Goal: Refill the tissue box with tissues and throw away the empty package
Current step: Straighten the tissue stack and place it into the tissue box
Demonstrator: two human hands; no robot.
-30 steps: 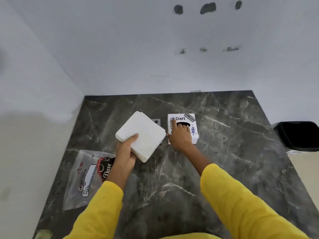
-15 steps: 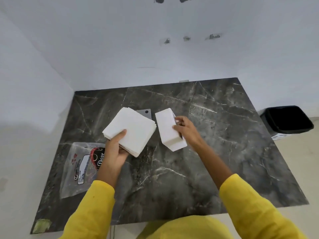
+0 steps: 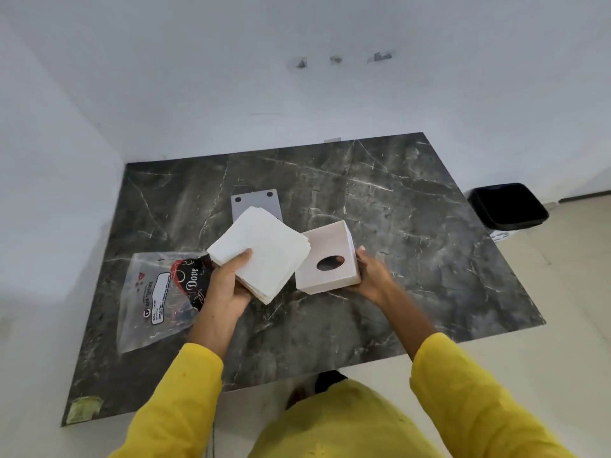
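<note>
My left hand (image 3: 228,285) grips a thick stack of white tissues (image 3: 261,251) above the dark marble table (image 3: 413,233). My right hand (image 3: 372,276) holds the white tissue box (image 3: 325,262) turned upside down, its hollow inside facing me, with the oval opening visible in its floor. The stack's right corner overlaps the box's left edge. The empty clear plastic tissue package (image 3: 158,295), printed "Dove", lies flat on the table to the left. The grey base plate (image 3: 256,203) of the box lies on the table behind the stack.
A black bin (image 3: 509,206) stands on the floor beyond the table's right edge. White walls close in the table at the back and left. A scrap of greenish tape (image 3: 82,409) sits at the table's near left corner.
My right hand lifted the box off the table, turned it over so its open underside faces me, and brought it close to the tissue stack. The grey base plate is now uncovered.
</note>
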